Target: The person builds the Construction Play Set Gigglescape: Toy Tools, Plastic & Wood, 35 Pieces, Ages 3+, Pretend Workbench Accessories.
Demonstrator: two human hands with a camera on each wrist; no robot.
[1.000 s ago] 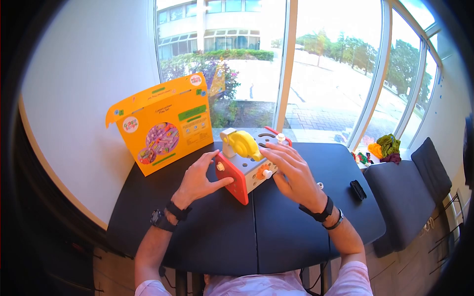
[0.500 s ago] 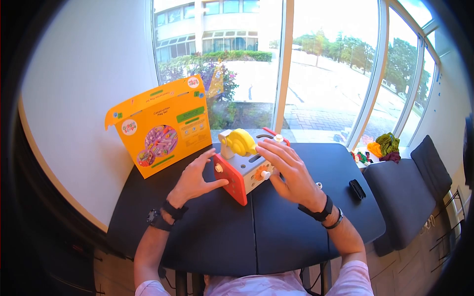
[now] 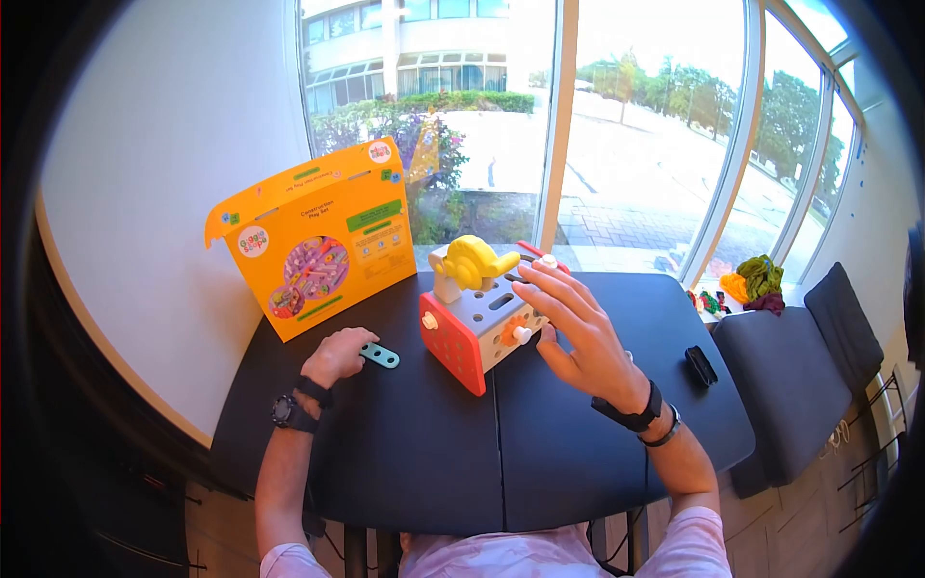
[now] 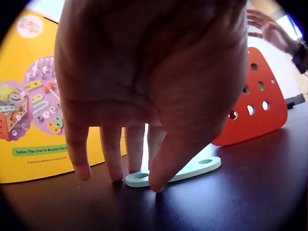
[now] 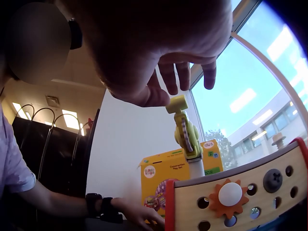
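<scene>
A light teal flat strip with holes (image 3: 381, 355) lies on the dark table left of the toy toolbox. My left hand (image 3: 336, 355) reaches down to one end of it, thumb in front and fingers behind, pinching it in the left wrist view. The toolbox (image 3: 493, 332) has red end panels (image 4: 258, 101), a grey top with slots and a wooden side with an orange gear (image 5: 226, 196). On its top stands a yellow toy piece (image 3: 474, 262) on a pale upright block. My right hand (image 3: 585, 337), fingers extended, hovers beside the yellow piece and holds nothing.
Behind the left hand stands a yellow-orange toy box (image 3: 318, 250), its lid flap raised. A black case (image 3: 700, 367) lies at the table's right side. Beyond the table are a grey chair (image 3: 785, 385) and a wide window.
My left hand has left the toolbox's red end panel and moved left and down to the teal strip, which now shows. The right hand stays raised by the yellow piece.
</scene>
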